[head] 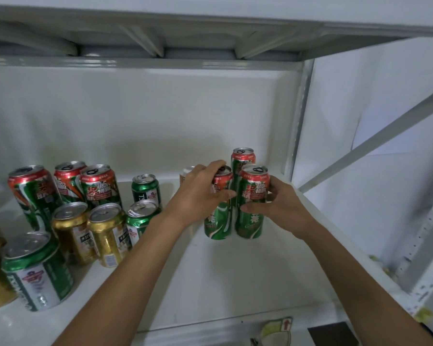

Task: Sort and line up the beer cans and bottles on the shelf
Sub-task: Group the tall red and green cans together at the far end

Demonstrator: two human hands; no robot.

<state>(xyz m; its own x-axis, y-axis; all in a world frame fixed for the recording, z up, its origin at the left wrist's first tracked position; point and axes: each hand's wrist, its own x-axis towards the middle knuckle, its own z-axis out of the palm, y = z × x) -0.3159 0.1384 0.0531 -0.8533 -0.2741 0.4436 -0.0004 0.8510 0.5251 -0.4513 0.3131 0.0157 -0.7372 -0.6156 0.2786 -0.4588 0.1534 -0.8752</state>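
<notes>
On the white shelf stand tall red-and-green cans at the right. My left hand wraps one of them, the left tall can. My right hand grips the tall can beside it; the two cans touch. A third tall can stands just behind them. A pale can is mostly hidden behind my left hand. At the left stand three more red-and-green tall cans, two gold cans and several short green cans, unsorted.
The shelf's grey upright post and a diagonal brace stand close to the right of the held cans. The upper shelf's underside is overhead. A large green-and-white can stands near the front left edge.
</notes>
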